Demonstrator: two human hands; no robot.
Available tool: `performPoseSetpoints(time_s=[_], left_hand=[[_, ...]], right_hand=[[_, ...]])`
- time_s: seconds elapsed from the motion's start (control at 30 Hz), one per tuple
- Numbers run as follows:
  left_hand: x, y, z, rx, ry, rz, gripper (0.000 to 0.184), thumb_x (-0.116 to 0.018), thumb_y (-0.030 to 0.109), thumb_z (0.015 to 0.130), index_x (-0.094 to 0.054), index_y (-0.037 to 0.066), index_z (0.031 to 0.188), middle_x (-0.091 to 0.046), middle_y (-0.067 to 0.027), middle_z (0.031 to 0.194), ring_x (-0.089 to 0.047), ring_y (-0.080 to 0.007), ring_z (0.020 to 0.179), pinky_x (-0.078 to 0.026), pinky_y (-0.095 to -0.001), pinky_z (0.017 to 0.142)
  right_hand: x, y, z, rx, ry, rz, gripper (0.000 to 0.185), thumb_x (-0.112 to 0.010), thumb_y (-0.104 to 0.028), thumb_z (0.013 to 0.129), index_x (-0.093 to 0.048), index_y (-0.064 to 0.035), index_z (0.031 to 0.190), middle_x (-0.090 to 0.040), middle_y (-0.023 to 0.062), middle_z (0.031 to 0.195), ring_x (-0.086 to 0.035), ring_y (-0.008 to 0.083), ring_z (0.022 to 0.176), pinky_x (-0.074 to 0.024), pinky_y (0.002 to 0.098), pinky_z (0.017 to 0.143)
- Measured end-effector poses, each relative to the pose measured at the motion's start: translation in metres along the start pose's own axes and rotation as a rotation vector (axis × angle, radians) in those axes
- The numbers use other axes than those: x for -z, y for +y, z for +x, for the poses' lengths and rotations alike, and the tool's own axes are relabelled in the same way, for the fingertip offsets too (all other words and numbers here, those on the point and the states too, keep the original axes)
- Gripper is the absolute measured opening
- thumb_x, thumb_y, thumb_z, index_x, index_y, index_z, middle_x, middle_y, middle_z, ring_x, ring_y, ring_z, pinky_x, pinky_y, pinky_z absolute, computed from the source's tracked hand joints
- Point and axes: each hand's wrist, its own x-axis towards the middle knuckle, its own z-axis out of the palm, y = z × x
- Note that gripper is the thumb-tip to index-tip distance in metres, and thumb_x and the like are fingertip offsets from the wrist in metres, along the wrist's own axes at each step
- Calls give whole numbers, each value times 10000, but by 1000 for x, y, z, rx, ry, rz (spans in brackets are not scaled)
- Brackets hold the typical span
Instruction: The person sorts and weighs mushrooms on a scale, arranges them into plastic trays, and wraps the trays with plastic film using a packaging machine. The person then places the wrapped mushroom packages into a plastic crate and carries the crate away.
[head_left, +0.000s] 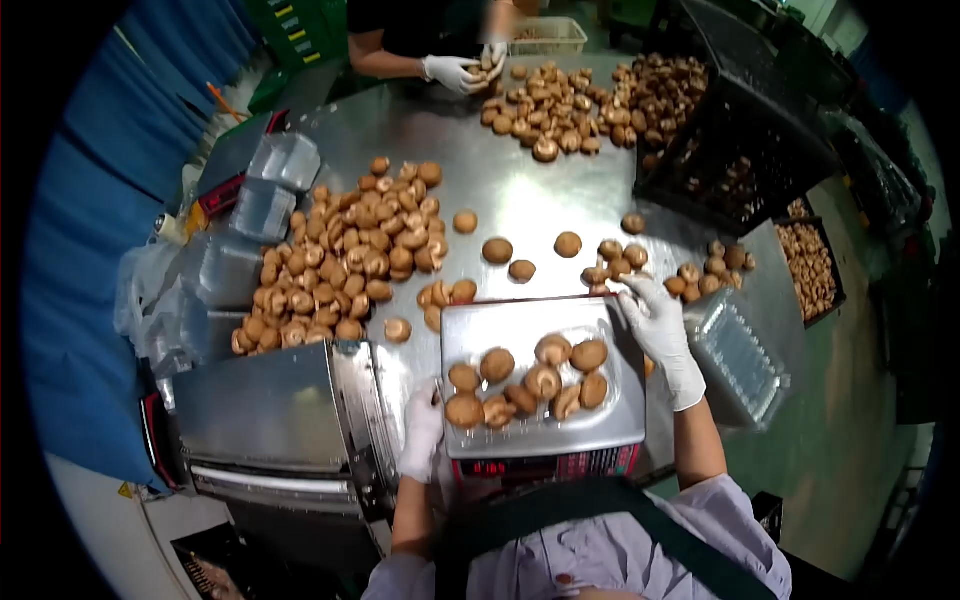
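A scale (545,318) with a metal plate and a red-lit display is in front of me. On it lies a clear plastic tray (622,372) with several brown mushrooms (543,381). My gloved left hand (422,430) rests beside the scale's left edge, holding nothing I can see; its fingers are partly hidden and look loosely extended. My gloved right hand (660,335) is at the scale's far right corner. Its fingers stretch toward a small group of mushrooms (612,262) just beyond, with nothing visible in the grasp.
A large mushroom pile (350,250) covers the left of the metal table (470,190). Stacked clear trays stand left (260,200) and right (735,355). A wrapping machine (265,405) is at near left. A black crate (740,150) tips mushrooms out; a co-worker's gloved hands (465,72) hold mushrooms opposite.
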Motion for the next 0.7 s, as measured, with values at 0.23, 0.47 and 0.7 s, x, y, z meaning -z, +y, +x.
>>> performPoseSetpoints(time_s=[0.23,0.47,0.7], left_hand=[[11,4,-14,89,205,-181,276,-518,63,863,-588,20,1126,-625,-148,1063,-597,-238,985,-447,-314,890],[11,-10,-33,106,203,-353,293,-470,92,924,-542,-4,1191,-604,-107,1052,-563,-162,907,-454,-266,828],[13,-6,-36,191,218,-292,269,-489,116,897,-590,16,1125,-628,-154,1063,-597,-233,981,-455,-301,874]], right_hand=[[18,7,-83,-24,62,-24,247,-617,-129,823,-621,-30,1050,-632,151,1019,-590,262,997,-453,320,876],[13,13,-118,-114,58,85,239,-613,-130,826,-633,-34,1043,-642,152,996,-605,239,969,-458,301,858],[12,5,-111,30,112,91,203,-651,-112,802,-651,-28,987,-649,155,924,-624,254,904,-476,313,814]])
